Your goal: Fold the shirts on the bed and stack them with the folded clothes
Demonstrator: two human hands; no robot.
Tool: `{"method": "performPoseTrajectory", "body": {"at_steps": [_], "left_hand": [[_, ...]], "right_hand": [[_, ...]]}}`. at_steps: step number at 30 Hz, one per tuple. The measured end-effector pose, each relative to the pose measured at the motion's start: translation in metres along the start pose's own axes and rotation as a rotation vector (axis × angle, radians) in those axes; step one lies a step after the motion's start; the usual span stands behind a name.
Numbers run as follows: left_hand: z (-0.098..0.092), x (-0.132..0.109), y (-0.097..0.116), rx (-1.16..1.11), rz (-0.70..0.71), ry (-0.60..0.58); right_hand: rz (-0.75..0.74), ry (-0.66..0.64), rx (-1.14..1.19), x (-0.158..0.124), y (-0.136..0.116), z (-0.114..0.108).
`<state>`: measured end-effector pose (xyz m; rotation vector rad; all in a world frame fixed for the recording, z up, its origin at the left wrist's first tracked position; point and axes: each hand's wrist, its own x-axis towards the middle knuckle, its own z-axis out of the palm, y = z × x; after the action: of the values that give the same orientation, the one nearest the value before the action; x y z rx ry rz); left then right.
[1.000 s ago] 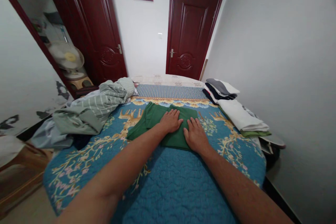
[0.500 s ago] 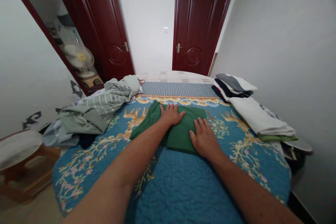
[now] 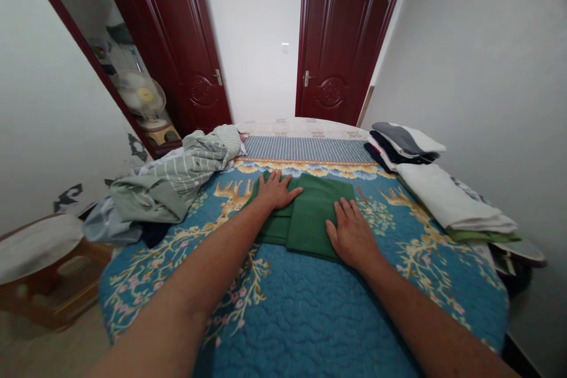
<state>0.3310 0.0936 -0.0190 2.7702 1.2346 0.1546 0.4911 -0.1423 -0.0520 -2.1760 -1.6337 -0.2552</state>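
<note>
Cloth (image 3: 312, 212), green & folded, lies on the blue floral cover (image 3: 283, 307), w/ L hand (image 3: 274, 191) now shifted left onto its side panel & R hand (image 3: 352, 233) flat over its right edge, fingers of both apart, gripping nothing. Less of it trails at left than a sec ago, so prob. a neater, more compact fold. Rumpled striped clothes (image 3: 195, 159) at left & white folded clothes (image 3: 447, 195) at right sit well apart from it, so neither seems in the way.
</note>
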Motion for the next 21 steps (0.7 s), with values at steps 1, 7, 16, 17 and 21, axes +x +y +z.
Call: {"method": "performPoseTrajectory", "body": {"at_steps": [1,7,16,17,21], "left_hand": [[0.001,0.0,0.0,0.001,-0.008,0.002],[-0.005,-0.007,-0.007,0.075,-0.068,0.092],[-0.026,-0.079,0.041,0.041,0.22,0.205],[-0.02,-0.089,0.053,0.018,0.291,0.176],[0.003,-0.118,0.069,-0.009,0.333,0.094]], "right_hand": [[-0.002,-0.001,-0.008,0.0,0.0,0.0],[0.007,-0.022,-0.05,0.001,-0.003,-0.006],[0.02,-0.037,-0.043,0.002,-0.006,-0.011],[0.019,-0.039,-0.041,0.002,-0.006,-0.01],[0.017,-0.031,-0.041,0.0,-0.004,-0.01]]}}
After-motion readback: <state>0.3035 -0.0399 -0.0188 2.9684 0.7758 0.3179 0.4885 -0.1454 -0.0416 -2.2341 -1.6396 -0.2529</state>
